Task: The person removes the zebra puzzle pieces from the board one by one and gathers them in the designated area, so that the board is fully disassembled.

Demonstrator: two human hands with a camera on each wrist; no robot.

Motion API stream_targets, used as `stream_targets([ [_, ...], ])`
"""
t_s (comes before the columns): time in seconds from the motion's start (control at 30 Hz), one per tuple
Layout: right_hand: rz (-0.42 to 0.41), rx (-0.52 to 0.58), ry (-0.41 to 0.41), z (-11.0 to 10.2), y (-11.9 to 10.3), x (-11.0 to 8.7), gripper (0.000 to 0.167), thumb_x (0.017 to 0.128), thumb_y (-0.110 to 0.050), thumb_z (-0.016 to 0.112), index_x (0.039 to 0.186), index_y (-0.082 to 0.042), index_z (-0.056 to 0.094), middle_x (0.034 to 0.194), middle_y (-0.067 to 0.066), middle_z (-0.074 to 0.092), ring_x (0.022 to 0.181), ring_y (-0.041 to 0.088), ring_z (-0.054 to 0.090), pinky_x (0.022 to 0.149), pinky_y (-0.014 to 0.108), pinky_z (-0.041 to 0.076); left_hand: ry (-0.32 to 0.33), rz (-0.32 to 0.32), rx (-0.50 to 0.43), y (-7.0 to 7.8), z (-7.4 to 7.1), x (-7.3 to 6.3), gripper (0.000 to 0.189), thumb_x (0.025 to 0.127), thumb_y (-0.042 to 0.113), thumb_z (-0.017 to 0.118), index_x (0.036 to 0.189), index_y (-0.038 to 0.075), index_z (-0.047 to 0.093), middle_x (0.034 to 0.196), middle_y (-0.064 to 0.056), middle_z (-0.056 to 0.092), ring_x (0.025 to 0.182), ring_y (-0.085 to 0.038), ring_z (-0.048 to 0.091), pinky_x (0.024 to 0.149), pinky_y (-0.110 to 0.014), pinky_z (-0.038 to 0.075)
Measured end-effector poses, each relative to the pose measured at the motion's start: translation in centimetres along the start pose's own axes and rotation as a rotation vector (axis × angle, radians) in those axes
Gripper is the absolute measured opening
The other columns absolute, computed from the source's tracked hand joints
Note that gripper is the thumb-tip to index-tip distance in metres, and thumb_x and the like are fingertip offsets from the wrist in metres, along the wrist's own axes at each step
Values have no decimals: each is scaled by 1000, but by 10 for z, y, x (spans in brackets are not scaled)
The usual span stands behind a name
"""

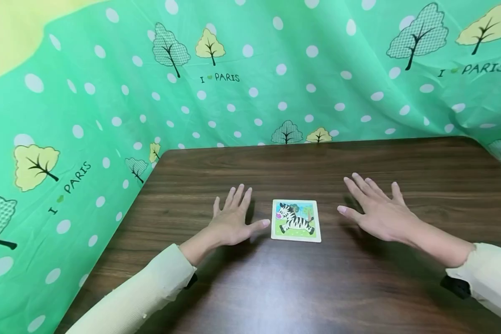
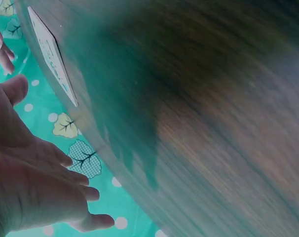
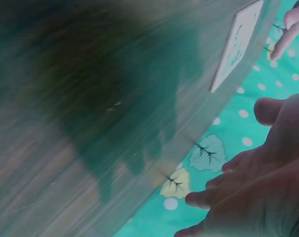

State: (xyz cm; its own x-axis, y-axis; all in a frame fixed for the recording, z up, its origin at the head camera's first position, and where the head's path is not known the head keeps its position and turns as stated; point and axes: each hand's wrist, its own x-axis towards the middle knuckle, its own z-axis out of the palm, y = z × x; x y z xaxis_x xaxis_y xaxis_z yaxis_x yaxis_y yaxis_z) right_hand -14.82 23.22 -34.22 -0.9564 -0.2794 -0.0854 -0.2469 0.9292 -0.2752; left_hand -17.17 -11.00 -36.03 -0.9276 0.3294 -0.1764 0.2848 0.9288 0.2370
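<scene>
Your left hand (image 1: pixel 232 221) is spread, its fingers fanned toward the far side and its thumb reaching out to the right. Your right hand (image 1: pixel 377 211) is spread as well, fingers pointing far and left, the thumb set apart from them. Both have their backs up and hover above the brown table (image 1: pixel 250 297), and the wrist views show their shadows on the wood.

Between your hands lies a square picture board (image 1: pixel 296 221), flat on the table. It shows a striped zebra with a pink muzzle, its head to the left, on green grass under a blue sky with trees, all inside a pale border. Your left thumb tip is just beside the board's left edge; your right thumb stands farther off from its right edge.

You wear cream sleeves (image 1: pixel 150 280), and a black band (image 1: pixel 456 286) shows under the right cuff. Past the table's far edge and along its left side hangs a green cloth (image 1: pixel 250 106) with white dots, yellow and checked trees, and the word PARIS printed in several places.
</scene>
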Motion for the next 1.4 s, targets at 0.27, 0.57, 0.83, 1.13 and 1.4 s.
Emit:
stream_targets([
  [0.27,-26,24,-18,-1,-18,10,85,95,-62,39,156,-12,6,158,21,13,138,47,22,102,72,-7,13,59,-26,9,2,10,106,81,72,55,155,9,12,159,-13,13,146,-29,11,110,-62,2],
  [0.57,-141,50,11,10,-41,30,75,90,-37,65,148,-3,32,146,24,39,133,44,35,102,69,11,-32,116,-23,24,1,22,110,71,67,71,153,10,24,154,-10,26,140,-27,23,108,-58,12],
  [0.83,-175,123,30,24,-48,44,60,81,-28,76,129,2,56,119,17,54,112,37,46,81,52,29,-50,176,-13,31,6,32,123,58,61,83,153,12,23,152,-6,28,137,-24,25,106,-57,16],
  [1.13,-155,99,64,36,-51,49,54,72,-27,84,113,3,64,99,11,56,93,29,44,75,47,28,-85,235,-21,34,9,38,121,57,54,87,153,13,26,150,-2,31,134,-23,27,106,-54,17],
  [1.4,-111,75,97,37,-58,48,52,69,-23,86,107,5,64,94,10,55,90,29,43,78,48,28,-89,204,21,37,8,41,117,54,55,87,150,17,33,145,-3,33,130,-22,28,105,-53,18],
])
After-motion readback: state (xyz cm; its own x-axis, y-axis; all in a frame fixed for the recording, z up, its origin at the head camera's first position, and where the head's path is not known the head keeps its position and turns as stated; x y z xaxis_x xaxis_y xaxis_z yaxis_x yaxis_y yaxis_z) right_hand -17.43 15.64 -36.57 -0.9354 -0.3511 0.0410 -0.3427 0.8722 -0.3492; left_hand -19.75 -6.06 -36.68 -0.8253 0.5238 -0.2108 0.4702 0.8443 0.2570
